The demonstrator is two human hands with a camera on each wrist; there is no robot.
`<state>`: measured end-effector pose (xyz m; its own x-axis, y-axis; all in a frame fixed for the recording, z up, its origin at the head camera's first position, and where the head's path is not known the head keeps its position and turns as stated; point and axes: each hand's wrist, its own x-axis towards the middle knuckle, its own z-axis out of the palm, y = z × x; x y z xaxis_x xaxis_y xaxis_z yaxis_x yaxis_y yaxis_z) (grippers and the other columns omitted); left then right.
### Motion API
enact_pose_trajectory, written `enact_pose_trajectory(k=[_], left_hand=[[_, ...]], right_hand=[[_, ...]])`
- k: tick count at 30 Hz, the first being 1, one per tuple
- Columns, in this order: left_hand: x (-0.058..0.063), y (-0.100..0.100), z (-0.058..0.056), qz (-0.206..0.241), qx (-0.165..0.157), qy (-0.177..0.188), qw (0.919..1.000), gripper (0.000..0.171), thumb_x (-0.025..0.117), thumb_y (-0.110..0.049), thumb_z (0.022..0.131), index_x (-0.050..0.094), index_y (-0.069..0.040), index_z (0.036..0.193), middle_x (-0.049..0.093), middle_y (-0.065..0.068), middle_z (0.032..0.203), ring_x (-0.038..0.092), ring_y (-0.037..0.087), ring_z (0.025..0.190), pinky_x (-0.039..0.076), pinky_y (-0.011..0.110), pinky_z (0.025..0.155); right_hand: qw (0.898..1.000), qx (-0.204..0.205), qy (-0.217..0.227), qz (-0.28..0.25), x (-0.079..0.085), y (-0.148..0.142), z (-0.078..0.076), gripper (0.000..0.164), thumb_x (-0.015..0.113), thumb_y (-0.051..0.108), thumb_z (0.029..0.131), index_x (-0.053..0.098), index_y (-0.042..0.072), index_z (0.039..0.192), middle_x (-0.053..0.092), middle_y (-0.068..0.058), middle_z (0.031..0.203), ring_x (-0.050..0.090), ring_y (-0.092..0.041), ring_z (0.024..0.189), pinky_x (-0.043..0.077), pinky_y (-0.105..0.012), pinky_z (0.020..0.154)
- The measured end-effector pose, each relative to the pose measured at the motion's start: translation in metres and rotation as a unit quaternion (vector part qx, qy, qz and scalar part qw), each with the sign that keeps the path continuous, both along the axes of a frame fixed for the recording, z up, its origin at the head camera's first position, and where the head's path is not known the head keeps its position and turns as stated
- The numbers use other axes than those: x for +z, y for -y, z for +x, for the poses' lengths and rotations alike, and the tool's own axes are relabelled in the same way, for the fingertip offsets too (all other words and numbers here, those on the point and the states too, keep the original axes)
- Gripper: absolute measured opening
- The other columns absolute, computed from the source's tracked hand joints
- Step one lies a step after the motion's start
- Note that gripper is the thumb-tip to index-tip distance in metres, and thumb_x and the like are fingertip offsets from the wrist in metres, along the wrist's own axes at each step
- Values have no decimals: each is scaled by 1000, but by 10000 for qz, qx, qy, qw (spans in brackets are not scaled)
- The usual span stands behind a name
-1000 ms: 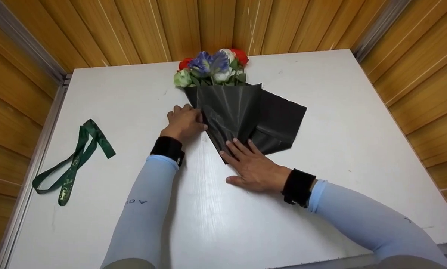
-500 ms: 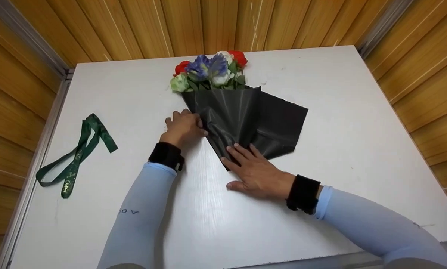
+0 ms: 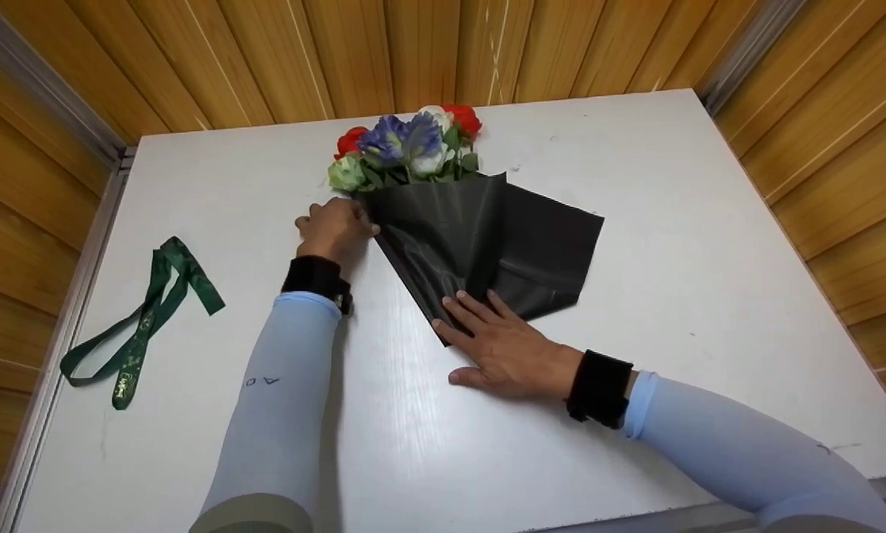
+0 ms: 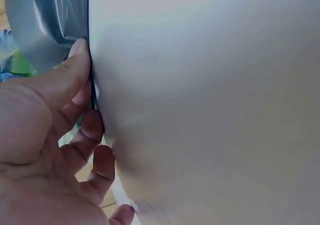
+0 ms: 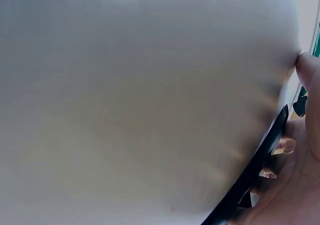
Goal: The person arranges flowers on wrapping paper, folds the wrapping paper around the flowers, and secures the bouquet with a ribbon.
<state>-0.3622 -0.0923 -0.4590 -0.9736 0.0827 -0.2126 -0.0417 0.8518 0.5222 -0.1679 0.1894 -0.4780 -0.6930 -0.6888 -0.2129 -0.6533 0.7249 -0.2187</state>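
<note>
A bouquet of red, blue-violet, white and pale green flowers lies at the back of the table, its stems hidden inside black wrapping paper. My left hand pinches the paper's left edge just below the green flower. In the left wrist view, the thumb presses on the paper's face and the fingers curl at its edge. Spread flat, my right hand presses the narrow lower end of the wrap, with its thumb on the table.
A green ribbon with gold print lies loosely looped on the left of the white table. The right part of the paper spreads out unfolded. Wood-panelled walls stand behind and at both sides.
My left hand has slid up and left along the paper's edge towards the flowers, and the paper's upper left side has shifted left with it. My right hand stays pressed on the lower end.
</note>
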Motion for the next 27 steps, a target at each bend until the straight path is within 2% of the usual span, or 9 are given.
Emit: enact_pose_trajectory(k=[5,8,10,13,15,18,22,24,27], left_hand=[[0,1,-4,-109,102,-122,9998,25,74,-34,99,73,-9,94,71,14,109,54,45,120,29,63,106],[0,-10,2,-546,-66,-454,9974,23,67,-25,103,73,-3,104,69,19,118,54,47,122,36,64,107],[1,-23,12,-1128,-412,-706,9902,24,59,-16,106,71,3,113,67,24,122,57,48,122,44,63,105],[2,-41,32,-2034,-1068,-853,9695,35,45,-7,108,64,14,128,62,33,132,58,49,125,52,65,99],[3,-48,43,-2385,-1369,-705,9588,41,42,-7,109,56,18,138,56,36,142,54,49,133,50,66,102],[6,-48,49,-2599,-1422,-166,9550,55,38,-20,114,35,15,156,34,31,165,34,49,152,37,72,113],[11,-35,44,-2517,-1269,484,9582,73,33,-46,115,13,0,168,12,18,177,6,47,162,16,77,122],[13,-28,40,-2336,-1177,607,9633,81,36,-55,112,10,-4,169,9,17,177,1,48,162,13,77,122],[17,-20,36,-2144,-1062,608,9691,91,45,-62,107,12,-4,169,11,18,177,2,51,161,14,78,121]], right_hand=[[10000,21,-32,38,0,0,0,83,36,69,107,17,20,171,3,-12,178,-2,-32,165,5,-62,130],[10000,5,-22,7,-1,0,-1,83,37,69,107,17,19,171,4,-13,178,-1,-32,165,5,-62,130],[10000,-1,7,-27,0,-1,-1,83,38,68,107,18,19,171,4,-13,178,-1,-32,165,5,-62,130],[10000,7,14,-24,1,-1,-2,82,39,67,107,19,19,171,5,-13,178,0,-32,165,6,-62,130],[10000,6,0,7,2,-2,-2,81,39,67,107,19,19,171,5,-12,178,0,-32,165,6,-61,130],[10000,-1,9,69,2,-2,-3,81,38,67,107,18,20,171,4,-12,178,-1,-31,165,5,-61,130],[9999,-39,92,26,1,-2,-3,82,38,67,107,17,21,171,3,-12,178,-2,-31,165,4,-61,131],[9999,-42,110,-24,0,-2,-3,82,39,67,107,17,21,171,3,-12,178,-3,-31,165,4,-61,130],[9999,-1,97,-87,0,-2,-2,82,39,67,107,18,20,171,3,-12,178,-2,-31,165,4,-61,130]])
